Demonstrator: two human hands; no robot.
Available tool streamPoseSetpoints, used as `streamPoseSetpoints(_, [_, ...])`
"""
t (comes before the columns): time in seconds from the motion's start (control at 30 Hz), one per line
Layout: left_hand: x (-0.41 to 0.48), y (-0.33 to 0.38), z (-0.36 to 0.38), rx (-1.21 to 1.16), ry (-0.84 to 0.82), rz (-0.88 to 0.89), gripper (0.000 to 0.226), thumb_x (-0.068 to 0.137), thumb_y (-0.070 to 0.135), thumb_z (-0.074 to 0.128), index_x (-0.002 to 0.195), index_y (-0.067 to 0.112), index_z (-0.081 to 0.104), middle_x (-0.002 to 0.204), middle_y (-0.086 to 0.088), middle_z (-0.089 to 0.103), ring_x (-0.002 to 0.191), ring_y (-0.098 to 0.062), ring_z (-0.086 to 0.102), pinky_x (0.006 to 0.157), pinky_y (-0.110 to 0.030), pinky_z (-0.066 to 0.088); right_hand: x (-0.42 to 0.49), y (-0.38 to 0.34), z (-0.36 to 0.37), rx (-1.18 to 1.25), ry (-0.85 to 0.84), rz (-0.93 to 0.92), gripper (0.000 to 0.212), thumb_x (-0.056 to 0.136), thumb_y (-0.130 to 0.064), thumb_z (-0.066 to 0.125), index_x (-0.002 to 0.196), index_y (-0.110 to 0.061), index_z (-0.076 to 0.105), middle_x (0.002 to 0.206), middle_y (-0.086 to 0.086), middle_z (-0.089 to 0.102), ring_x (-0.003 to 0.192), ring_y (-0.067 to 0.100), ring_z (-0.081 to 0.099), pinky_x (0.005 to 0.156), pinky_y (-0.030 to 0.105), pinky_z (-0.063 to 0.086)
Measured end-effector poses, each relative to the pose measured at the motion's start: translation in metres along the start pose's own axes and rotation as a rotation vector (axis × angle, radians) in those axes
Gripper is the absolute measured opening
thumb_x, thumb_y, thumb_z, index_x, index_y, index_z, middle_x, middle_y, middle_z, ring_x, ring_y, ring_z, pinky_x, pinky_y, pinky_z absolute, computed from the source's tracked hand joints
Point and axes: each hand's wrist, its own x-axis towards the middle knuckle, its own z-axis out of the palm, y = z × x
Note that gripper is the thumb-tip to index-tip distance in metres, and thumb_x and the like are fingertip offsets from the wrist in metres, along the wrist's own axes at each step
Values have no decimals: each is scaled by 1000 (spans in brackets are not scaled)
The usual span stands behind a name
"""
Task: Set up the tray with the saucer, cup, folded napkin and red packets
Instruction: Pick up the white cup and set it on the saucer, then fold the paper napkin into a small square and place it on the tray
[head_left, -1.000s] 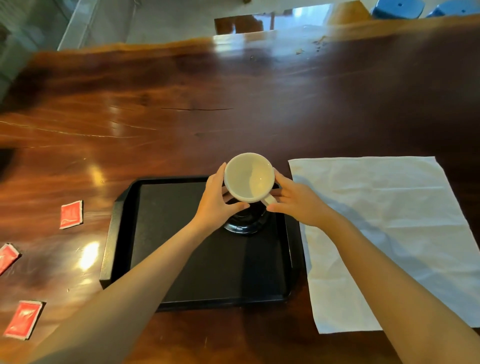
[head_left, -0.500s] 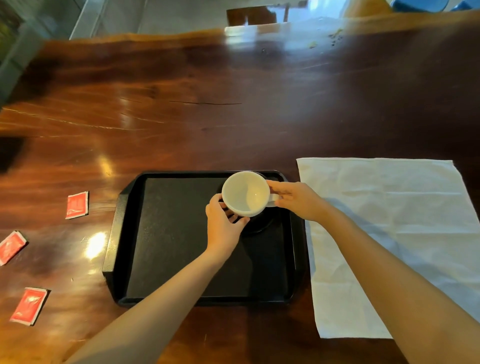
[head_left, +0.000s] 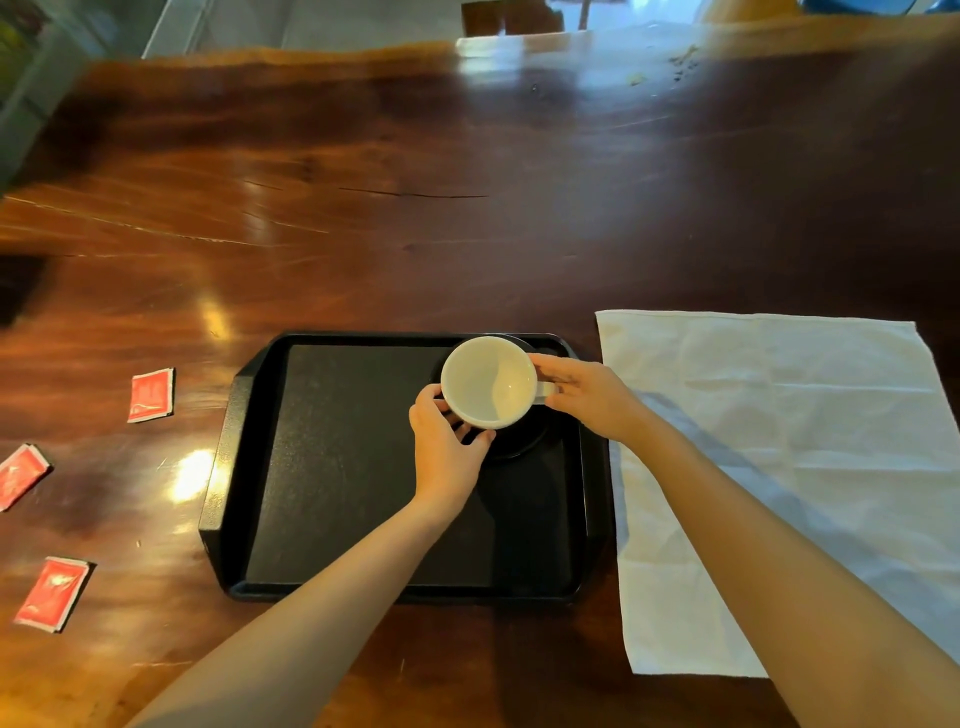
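Observation:
A black tray lies on the wooden table in front of me. In its far right corner sits a black saucer with a white cup on it. My left hand cups the cup's near left side, and my right hand holds its handle on the right. A white napkin lies spread flat to the right of the tray. Three red packets lie on the table to the left of the tray.
The wooden table stretches far ahead with a crack in its surface. Its far edge meets a pale floor. A dark patch sits at the left edge of the table.
The cup has gone down from above the saucer to sit on it, in the tray's far right corner. Both hands stayed on the cup and my view shifted.

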Motion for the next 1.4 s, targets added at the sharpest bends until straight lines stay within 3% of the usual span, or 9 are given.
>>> streamPoseSetpoints(0.1, [-1, 2, -1, 0, 1, 0, 72, 70, 1, 77, 127, 18, 36, 130, -3, 37, 109, -10, 49, 67, 1, 44, 1, 0, 0, 10, 11, 2, 47, 91, -11, 55, 136, -22, 46, 136, 2, 54, 126, 20, 49, 105, 41, 42])
streamPoseSetpoints(0.27, [-4, 5, -6, 11, 3, 4, 71, 71, 4, 78, 127, 18, 37, 132, -3, 38, 110, -11, 50, 87, -16, 46, 1, -7, 2, -8, 19, 21, 48, 90, -8, 58, 135, -21, 46, 135, 3, 54, 124, 20, 51, 104, 39, 44])
streamPoseSetpoints(0.4, [-5, 6, -7, 32, -47, -27, 72, 74, 4, 75, 131, 17, 34, 134, -6, 39, 106, -10, 51, 93, -23, 48, 0, -10, 4, -46, 37, 56, 48, 90, -8, 57, 135, -18, 45, 134, 5, 55, 123, 22, 52, 104, 39, 44])
streamPoseSetpoints(0.77, [-9, 18, -51, 262, -206, -43, 65, 85, 9, 63, 141, 15, 29, 136, -10, 44, 117, -20, 52, 93, -33, 47, -40, -19, -2, 34, 144, 224, 57, 87, 7, 54, 139, -8, 39, 140, 14, 48, 128, 27, 47, 105, 38, 41])
streamPoseSetpoints(0.93, [-20, 29, -66, 427, -320, -68, 52, 87, 15, 59, 133, 12, 36, 126, -10, 51, 98, -18, 56, 76, -30, 50, -82, -15, 2, 7, 179, 339, 55, 88, 2, 55, 140, -8, 38, 142, 16, 44, 129, 30, 45, 103, 36, 40])
streamPoseSetpoints(1.13, [-56, 40, -53, 548, -575, 122, 43, 90, 23, 55, 130, 12, 44, 128, -6, 53, 112, -19, 53, 85, -27, 44, -142, 12, 15, -25, 266, 488, 52, 89, -8, 58, 138, -7, 40, 141, 17, 45, 127, 31, 46, 100, 38, 41])
streamPoseSetpoints(1.4, [-116, 43, 7, 682, -830, 388, 42, 90, 24, 55, 130, 14, 46, 130, -8, 52, 113, -23, 54, 90, -32, 45, -211, 69, 16, -261, 187, 637, 58, 93, -22, 52, 144, -10, 28, 148, 12, 36, 135, 30, 36, 107, 37, 36])
